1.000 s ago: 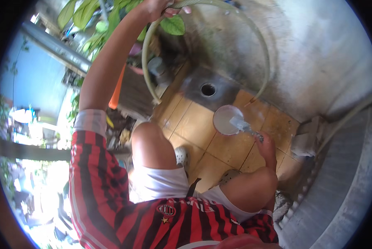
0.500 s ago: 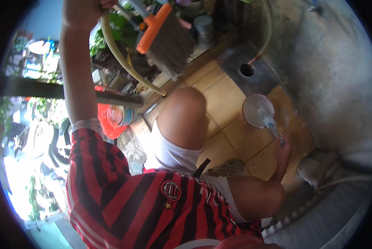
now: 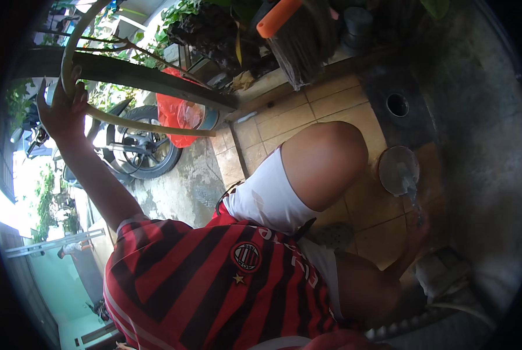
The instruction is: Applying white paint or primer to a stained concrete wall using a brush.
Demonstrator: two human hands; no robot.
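Observation:
My left hand is raised at the far left, with its fingers partly spread around a pale yellow hose. The hose runs up past the hand, and a length of it crosses rightward to a visible end. At the right, my right hand is low beside a round pale container on the tiles. A pale bluish-white, translucent strip reaches from inside the container to its closed fingers. What that strip is stays unclear in the shade. My bent knee lies between the two hands.
A dark slab with a round drain hole lies beyond the container. A broom with an orange head stands at the back. A red plastic bag and a motorcycle wheel are at the left. A concrete wall closes the right.
My left hand has come down and left with the hose, whose end swings left too. The view has shifted left, showing more of the motorcycle. My right hand stays by the container.

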